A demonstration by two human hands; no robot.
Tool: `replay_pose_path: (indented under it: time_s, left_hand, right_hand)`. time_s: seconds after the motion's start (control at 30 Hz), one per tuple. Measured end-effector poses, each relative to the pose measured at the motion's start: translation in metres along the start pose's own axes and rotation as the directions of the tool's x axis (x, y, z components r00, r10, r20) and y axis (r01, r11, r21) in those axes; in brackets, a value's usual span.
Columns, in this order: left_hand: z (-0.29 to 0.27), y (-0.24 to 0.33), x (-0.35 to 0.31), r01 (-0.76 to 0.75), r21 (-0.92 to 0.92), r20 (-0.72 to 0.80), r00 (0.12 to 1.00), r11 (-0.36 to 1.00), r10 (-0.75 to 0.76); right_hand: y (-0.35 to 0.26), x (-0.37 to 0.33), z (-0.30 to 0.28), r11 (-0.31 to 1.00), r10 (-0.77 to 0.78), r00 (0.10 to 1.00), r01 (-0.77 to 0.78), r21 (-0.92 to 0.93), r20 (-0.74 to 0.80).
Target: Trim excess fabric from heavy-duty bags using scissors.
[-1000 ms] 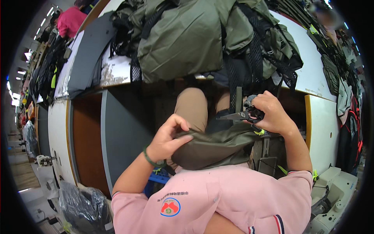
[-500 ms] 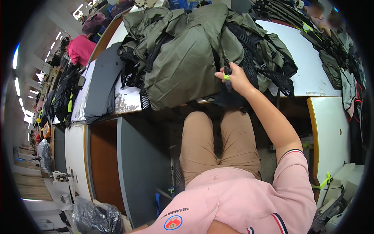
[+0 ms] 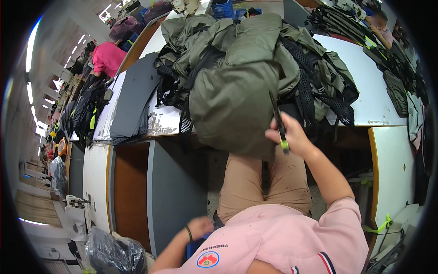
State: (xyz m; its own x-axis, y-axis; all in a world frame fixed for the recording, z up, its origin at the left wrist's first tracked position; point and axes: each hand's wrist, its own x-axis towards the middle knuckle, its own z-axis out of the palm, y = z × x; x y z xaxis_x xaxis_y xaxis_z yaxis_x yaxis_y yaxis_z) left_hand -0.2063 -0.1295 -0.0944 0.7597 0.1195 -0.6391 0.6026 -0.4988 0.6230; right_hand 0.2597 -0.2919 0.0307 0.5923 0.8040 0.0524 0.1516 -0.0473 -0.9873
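My right hand (image 3: pixel 293 134) is closed around slim black snips (image 3: pixel 278 119) with a yellow-green end, held just over the front of the olive-green fabric bag (image 3: pixel 237 105). The bag bulges over the table's front edge, above my knees, with olive cloth and black mesh straps (image 3: pixel 306 77) bunched around it. Low beside my waist is my left hand (image 3: pixel 200 227), away from the bag; its fingers are partly blurred, and I cannot make out anything in them.
Flat dark grey sheets (image 3: pixel 132 98) lie stacked on the white table (image 3: pixel 360 82) left of the bag. Below are open grey and brown cubbies (image 3: pixel 175 196). A clear plastic bag (image 3: pixel 112 251) stands at lower left. A person in pink (image 3: pixel 108 58) is at far left; another sits at far right.
The olive bag's front has come toward me and now hangs over the table edge. My right hand has moved nearer with the snips. My left hand has come into view at my waist.
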Motion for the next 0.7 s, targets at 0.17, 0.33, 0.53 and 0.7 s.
replay_pose_path:
  time_s: [0.17, 0.33, 0.53, 0.7]
  left_hand:
    - [-0.143, 0.157, 0.055, -0.526, 0.163, -0.826, 0.390, 0.835, 0.407]
    - [-0.177, 0.252, 0.107, -0.600, 0.551, -0.555, 0.255, 0.579, 0.792]
    - [-0.146, 0.252, 0.168, -0.564, 0.618, -0.180, 0.577, 0.548, 0.797]
    - [-0.112, 0.224, 0.203, -0.442, 0.702, -0.200, 0.630, 0.558, 0.750]
  right_hand:
    - [0.028, -0.091, 0.011, 0.956, 0.006, 0.991, 0.034, -0.292, 0.135]
    - [0.051, -0.153, 0.004, 0.945, 0.195, 0.979, -0.170, -0.278, 0.065]
    - [0.052, -0.175, 0.000, 0.940, 0.151, 0.989, -0.140, -0.312, 0.009]
    - [0.058, -0.186, -0.002, 0.915, 0.166, 0.984, -0.131, -0.382, 0.060]
